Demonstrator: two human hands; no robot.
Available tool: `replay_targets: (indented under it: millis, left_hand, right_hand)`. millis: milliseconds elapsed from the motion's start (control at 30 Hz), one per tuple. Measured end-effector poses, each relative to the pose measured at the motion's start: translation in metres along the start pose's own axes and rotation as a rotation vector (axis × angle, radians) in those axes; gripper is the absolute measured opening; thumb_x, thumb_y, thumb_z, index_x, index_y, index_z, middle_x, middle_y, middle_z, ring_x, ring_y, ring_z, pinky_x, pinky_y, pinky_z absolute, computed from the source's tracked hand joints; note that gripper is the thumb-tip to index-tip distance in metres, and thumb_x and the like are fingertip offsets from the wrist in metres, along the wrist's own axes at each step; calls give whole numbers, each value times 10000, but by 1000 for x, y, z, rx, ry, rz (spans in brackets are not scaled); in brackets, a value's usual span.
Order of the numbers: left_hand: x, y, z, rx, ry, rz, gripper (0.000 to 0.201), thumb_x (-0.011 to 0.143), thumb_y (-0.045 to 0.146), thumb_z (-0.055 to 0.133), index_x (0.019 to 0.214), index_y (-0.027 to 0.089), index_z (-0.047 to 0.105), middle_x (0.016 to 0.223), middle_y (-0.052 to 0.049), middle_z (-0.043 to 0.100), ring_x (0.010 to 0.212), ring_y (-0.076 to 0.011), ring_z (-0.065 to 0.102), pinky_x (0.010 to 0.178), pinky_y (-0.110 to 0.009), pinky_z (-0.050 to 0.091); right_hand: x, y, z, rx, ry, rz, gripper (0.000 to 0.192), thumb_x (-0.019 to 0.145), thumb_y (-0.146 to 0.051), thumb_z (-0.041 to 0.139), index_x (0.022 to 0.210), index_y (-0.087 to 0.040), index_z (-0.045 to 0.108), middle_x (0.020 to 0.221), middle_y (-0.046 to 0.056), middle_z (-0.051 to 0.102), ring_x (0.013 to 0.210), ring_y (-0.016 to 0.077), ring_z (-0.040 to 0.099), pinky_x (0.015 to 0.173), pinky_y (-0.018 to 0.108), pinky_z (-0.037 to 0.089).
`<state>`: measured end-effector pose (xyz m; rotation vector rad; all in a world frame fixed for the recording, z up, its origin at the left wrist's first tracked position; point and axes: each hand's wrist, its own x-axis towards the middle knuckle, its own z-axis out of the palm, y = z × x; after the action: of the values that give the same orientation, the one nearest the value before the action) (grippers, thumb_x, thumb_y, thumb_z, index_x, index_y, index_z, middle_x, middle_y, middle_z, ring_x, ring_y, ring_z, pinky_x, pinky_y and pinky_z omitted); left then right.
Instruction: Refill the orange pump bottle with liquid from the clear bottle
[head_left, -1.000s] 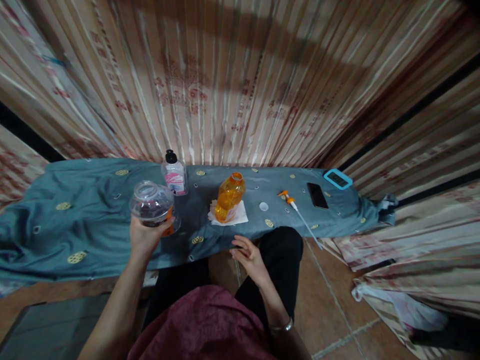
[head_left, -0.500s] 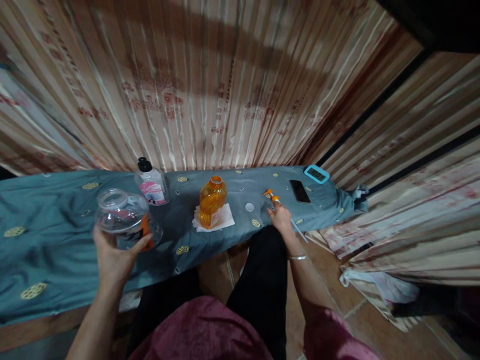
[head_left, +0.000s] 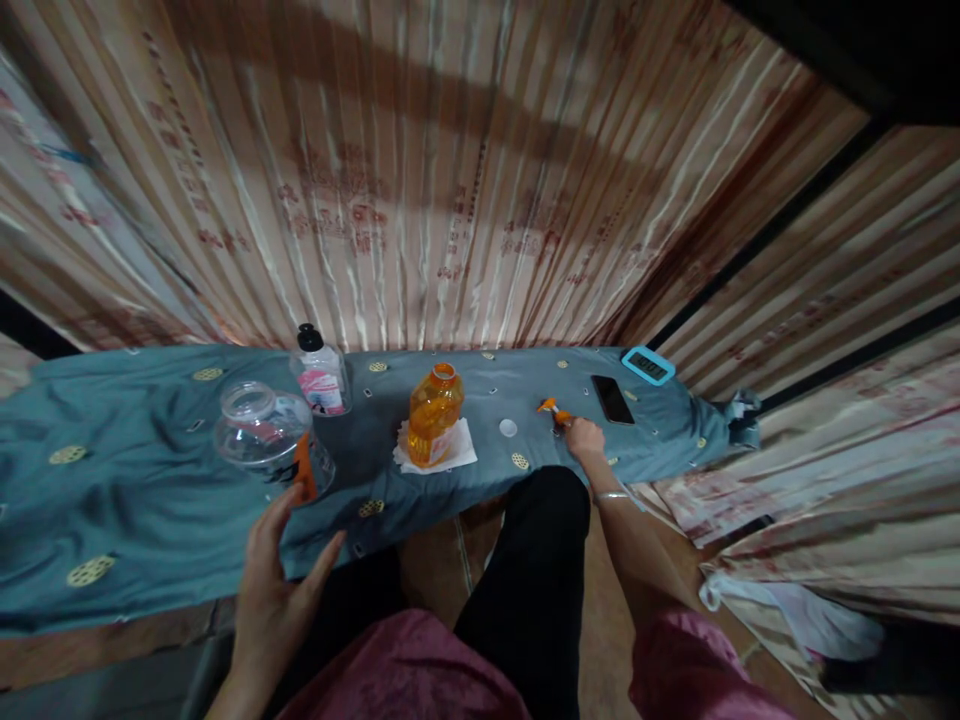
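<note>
Three bottles show on the blue-grey cloth-covered surface (head_left: 135, 470): one large clear plastic bottle with an orange label (head_left: 271, 445), uncapped and standing a little tilted near the front edge left of the middle; one small clear bottle with a black cap and pink label (head_left: 321, 375) at the back edge; and one amber bottle of orange liquid (head_left: 433, 413) standing open on a white paper square (head_left: 457, 452) near the middle. One small white cap (head_left: 508, 427) lies flat to its right, one dark phone (head_left: 612, 399) further right, and one teal-framed digital device (head_left: 648, 365) by the back right corner.

The one orange-and-white pump head with its thin dip tube (head_left: 553, 410) lies toward the front right (its tube is mostly hidden by the hand). The right hand (head_left: 584, 440) sits on it, fingers curled over the stem, the orange nozzle sticking out past the fingertips; whether they pinch it I cannot tell.

The left hand (head_left: 271, 590) is spread open at the front edge, holding nothing, fingertips just below the large clear bottle.
</note>
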<state>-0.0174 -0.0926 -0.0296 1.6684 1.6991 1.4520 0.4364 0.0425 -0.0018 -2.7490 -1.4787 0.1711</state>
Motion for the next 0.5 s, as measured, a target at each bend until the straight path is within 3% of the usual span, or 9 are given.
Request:
replay_targets:
  millis: [133, 300, 367, 433, 500]
  left_hand:
    - [9, 15, 33, -76, -107, 32, 608, 863, 554, 684, 1389, 299, 516, 1435, -114, 575, 1378, -346, 545, 1193, -614, 429]
    - [13, 14, 59, -142, -165, 7, 615, 863, 541, 688, 1397, 289, 517, 1462, -113, 550, 1387, -329, 537, 1175, -577, 458]
    - [16, 10, 68, -173, -187, -12, 642, 854, 538, 697, 1412, 283, 510, 1467, -113, 543, 1384, -326, 540, 1171, -564, 468]
    - [21, 7, 76, -199, -196, -22, 675, 836, 535, 718, 1422, 276, 506, 1467, -117, 541, 1384, -329, 541, 1172, -566, 465]
    - [28, 6, 85, -225, -189, -24, 709, 814, 520, 747, 1431, 274, 498, 1476, -119, 540, 1396, -333, 533, 1179, -572, 457]
  right_hand:
    - [-33, 33, -14, -3, 109, -52, 310, 989, -343, 699, 1239, -162, 663, 1272, 102, 693, 1084, 253, 709, 923, 461, 600]
    - [-93, 108, -45, 77, 363, -36, 258, 1007, -386, 655, 1131, -165, 706, 1062, 63, 761, 922, 209, 736, 841, 400, 594]
    - [-118, 137, -59, 124, 520, 32, 449, 1011, -490, 549, 1069, -96, 755, 880, 138, 778, 764, 247, 724, 683, 355, 537]
    - [-142, 157, -73, 171, 685, 110, 643, 971, -625, 439, 998, -88, 790, 731, 150, 749, 647, 285, 677, 577, 362, 450]
    - [-166, 162, -88, 225, 834, 181, 662, 910, -668, 467, 936, -99, 804, 647, 135, 705, 621, 302, 647, 583, 388, 429]
